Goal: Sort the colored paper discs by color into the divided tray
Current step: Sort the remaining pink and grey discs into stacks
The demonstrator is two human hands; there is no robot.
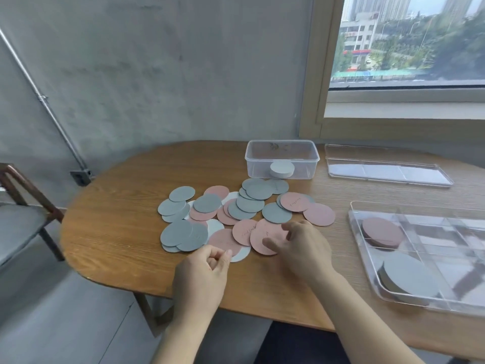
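Table (118, 245) is seen centre frame. Divided tray (456, 261) is set lower right; pink stack (381, 232) and grey stack (406, 275) are kept in separate compartments. Loose discs (241, 208) are spread mid-frame. Right hand (304, 248) is laid on a pink disc (258, 245), left hand (202, 274) is curled at the pile's near edge; grip cannot be told for either.

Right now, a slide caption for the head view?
Left hand and right hand at scattered discs; pink stack and grey stack in divided tray.
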